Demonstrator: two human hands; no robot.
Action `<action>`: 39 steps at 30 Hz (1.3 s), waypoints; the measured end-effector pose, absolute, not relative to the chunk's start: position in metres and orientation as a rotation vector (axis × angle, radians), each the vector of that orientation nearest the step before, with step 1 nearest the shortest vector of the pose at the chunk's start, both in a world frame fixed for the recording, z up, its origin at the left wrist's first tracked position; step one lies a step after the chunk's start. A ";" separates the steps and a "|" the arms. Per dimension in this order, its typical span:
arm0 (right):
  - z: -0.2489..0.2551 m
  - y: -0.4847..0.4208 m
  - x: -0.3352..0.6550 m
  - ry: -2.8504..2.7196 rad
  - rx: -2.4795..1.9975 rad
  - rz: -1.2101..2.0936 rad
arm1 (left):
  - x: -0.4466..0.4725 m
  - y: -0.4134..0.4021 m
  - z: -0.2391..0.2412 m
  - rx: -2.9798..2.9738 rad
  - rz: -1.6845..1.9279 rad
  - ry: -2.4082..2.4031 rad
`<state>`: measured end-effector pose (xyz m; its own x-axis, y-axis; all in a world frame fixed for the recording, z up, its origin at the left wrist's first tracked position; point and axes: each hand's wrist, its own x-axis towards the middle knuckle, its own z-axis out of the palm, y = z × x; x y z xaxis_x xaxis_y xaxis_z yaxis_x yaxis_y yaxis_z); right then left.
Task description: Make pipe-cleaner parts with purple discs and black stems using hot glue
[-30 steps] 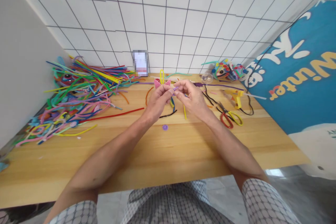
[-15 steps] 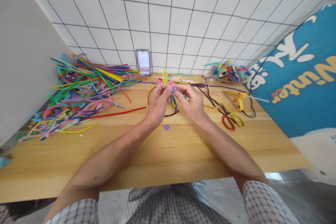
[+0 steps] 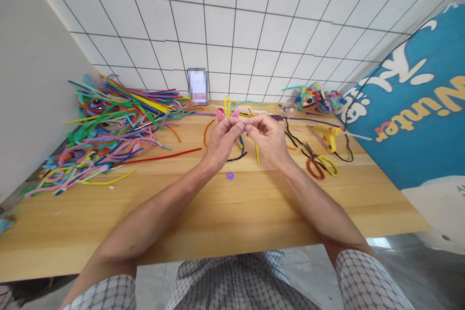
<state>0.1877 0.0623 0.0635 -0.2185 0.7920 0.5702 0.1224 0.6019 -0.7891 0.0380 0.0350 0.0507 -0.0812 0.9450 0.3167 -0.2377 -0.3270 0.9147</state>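
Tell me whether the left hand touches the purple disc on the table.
Apart. The head view shows bare table between the left hand and the purple disc.

Both hands are held together above the wooden table, approx. mid-scene. A small purple pipe-cleaner piece w/ pink ears is pinched between the left hand and the right hand — fingertips close together. On the table nearer than the hands, a purple disc is seen; a black pipe cleaner and a yellow pipe cleaner lie under the hands. A pile of coloured pipe cleaners is spread at far left, w/ a red pipe cleaner at its edge. At right — scissors and a yellow glue gun, near each other, beside a blue banner.
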 end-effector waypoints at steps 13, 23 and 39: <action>0.066 0.064 0.188 -1.695 -0.680 0.848 | 0.040 0.033 0.050 1.296 1.679 0.967; 0.066 0.065 0.191 -1.816 -0.679 0.584 | 0.037 0.035 0.049 1.327 1.626 0.926; 0.059 0.054 0.181 -1.817 -0.635 0.370 | 0.040 0.028 0.056 1.186 1.770 0.972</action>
